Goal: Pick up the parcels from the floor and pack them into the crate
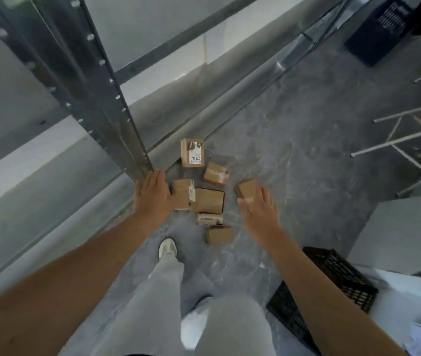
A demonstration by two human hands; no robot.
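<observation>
Downward, from head height: both forearms stretched forward over a grey marbled floor (307,104). Left hand (153,194) palm down, fingers straight and close together, released, holding nothing; fingertips level with the foot of a grey metal shelving upright (94,83). Right hand (260,209) likewise palm down, fingers straight and slightly spread, gripping nothing; thumb side overlapping the rightmost parcel (246,188) in view, contact not determinable.

Between the two hands, a loose cluster of brown cardboard parcels (209,204) on the floor:
- labelled parcel (192,152) farthest off, near the shelf base
- small taped parcel (216,174) just beside it
- two larger ones side by side at centre, touching
- white-labelled parcel (209,219) and plain parcel (219,235) nearest the feet

Black crate (343,276) at lower right, beside the right forearm, well apart from the cluster; interior not visible. Dark blue crate (376,29) at upper right. White wire legs (396,140) along the right edge. Pale trouser legs and a white shoe (167,249) just below the parcels.
</observation>
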